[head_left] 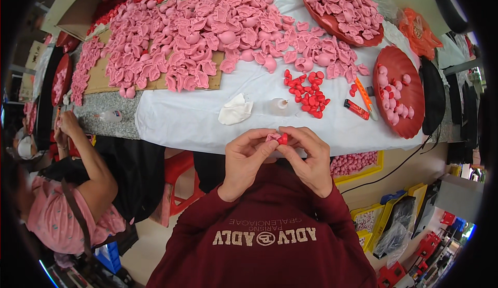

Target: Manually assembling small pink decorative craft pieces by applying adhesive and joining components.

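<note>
My left hand pinches a small pink molded piece between thumb and fingers, just past the table's near edge. Against it, my right hand holds a small glossy red piece, its fingers closed. The two pieces touch; how they fit together is too small to tell. Beyond my hands stand a small clear bottle and a crumpled white cloth. A loose group of red pieces lies farther off. A large heap of pink molded pieces spreads across the far table.
At the right is a red scalloped tray with pink balls; another red tray is piled with pink pieces. A red tube and orange-handled tool lie nearby. A co-worker sits at left, beside a red stool.
</note>
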`<state>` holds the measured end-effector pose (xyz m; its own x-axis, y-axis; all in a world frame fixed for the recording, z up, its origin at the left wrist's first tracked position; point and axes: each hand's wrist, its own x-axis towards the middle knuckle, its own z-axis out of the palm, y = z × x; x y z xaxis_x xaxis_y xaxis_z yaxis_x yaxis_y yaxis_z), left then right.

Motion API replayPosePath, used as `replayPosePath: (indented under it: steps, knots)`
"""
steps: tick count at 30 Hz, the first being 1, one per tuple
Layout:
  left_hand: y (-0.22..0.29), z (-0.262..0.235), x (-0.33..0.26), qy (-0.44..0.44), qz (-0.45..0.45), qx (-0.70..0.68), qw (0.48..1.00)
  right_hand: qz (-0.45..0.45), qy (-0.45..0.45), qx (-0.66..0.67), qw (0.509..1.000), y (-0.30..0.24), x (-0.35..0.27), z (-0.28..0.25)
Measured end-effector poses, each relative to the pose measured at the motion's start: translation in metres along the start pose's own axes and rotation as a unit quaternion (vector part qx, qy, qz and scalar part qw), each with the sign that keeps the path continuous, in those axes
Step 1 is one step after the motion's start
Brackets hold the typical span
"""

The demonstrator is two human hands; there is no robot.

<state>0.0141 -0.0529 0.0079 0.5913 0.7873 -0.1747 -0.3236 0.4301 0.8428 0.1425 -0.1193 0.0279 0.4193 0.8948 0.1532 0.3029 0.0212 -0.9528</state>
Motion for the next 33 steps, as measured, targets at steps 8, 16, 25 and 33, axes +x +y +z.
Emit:
replayPosePath:
  steps: [8,16,25,33]
  knots:
    - [-0.004,-0.008,0.000,-0.048,0.155,0.151,0.975,0.009,-0.009,0.046,0.999,0.005,-0.005,0.002]
    - [-0.008,-0.008,-0.005,0.004,0.082,0.032,0.996,-0.063,-0.035,-0.026,0.997,0.005,0.000,0.006]
    - [-0.002,-0.015,0.010,-0.041,-0.121,-0.126,0.984,0.042,-0.069,0.098,0.992,0.016,0.008,-0.004]
    - [0.003,-0.007,0.008,-0.077,-0.096,-0.137,0.983,-0.010,-0.094,-0.012,0.995,-0.009,0.008,-0.007]
